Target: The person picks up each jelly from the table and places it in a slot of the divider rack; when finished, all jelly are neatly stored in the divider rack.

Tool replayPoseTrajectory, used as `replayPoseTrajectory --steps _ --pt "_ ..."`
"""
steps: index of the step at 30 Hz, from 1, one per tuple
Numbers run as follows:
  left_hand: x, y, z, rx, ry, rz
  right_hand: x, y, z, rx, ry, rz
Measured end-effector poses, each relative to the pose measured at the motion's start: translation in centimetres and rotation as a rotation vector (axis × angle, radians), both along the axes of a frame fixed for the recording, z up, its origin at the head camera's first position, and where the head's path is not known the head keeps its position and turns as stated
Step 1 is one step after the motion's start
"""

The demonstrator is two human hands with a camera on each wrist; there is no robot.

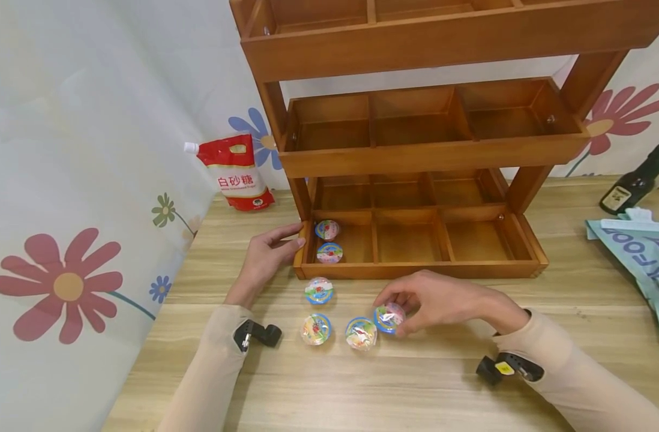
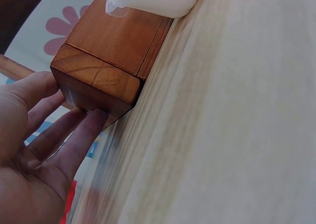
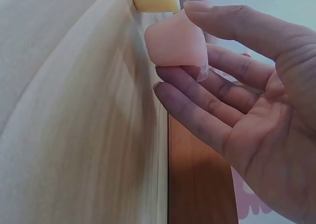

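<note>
My right hand pinches a pink jelly cup between thumb and fingers, low over the table. In the right wrist view, the pink jelly cup tapers away from its clear rim. A yellow jelly cup stands close beside it. Farther left are another yellow jelly cup and a jelly cup with a blue-edged lid. Two more, a rear cup and a front cup, sit in the bottom left compartment of the wooden rack. My left hand touches that rack's left end with its fingertips.
Left of the rack stands a red and white sugar pouch. On the right are a dark bottle and a light blue snack bag with a clip. The rack's upper tiers rise over the bottom one.
</note>
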State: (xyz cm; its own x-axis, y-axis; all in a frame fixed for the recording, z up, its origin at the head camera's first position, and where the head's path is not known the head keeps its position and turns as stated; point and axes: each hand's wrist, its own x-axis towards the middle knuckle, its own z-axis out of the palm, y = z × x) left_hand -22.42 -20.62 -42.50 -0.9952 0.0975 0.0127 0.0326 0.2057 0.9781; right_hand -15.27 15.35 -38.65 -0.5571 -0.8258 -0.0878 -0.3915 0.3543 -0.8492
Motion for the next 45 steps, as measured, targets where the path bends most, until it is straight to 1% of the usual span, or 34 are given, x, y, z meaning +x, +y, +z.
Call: replayPoseTrajectory --steps 6,8,12,18,24,29,32,36,45 --pt "-0.1 -0.1 0.1 -0.007 0.007 -0.001 -0.2 0.2 0.3 0.002 0.014 -0.025" --pt "-0.1 -0.1 0.2 -0.013 0.009 0.0 -0.2 0.3 0.5 0.003 0.016 -0.045" --pt "-0.1 0.0 0.2 -0.019 0.009 0.003 -0.3 0.4 0.8 -0.002 0.049 -0.086" --pt "-0.1 0.1 0.1 -0.011 -0.003 -0.006 -0.6 0.7 1.5 -0.066 0.075 -0.17" --pt "0.1 0.0 0.0 -0.015 -0.01 -0.001 -1.6 0.6 2.2 -0.103 0.128 -0.275" --pt "0.3 -0.1 -0.1 -0.016 -0.008 0.001 -2.6 0.3 2.4 -0.086 0.193 -0.342" --pt "0.3 -0.1 -0.1 -0.011 -0.008 0.002 -3.1 0.2 2.5 -0.074 0.211 -0.376" --pt "0.2 0.0 -0.1 0.0 -0.006 0.004 -3.9 0.0 2.7 -0.085 0.192 -0.414" --pt "0.0 0.0 0.0 -0.011 0.01 0.002 -5.4 -0.2 3.3 -0.088 0.141 -0.478"
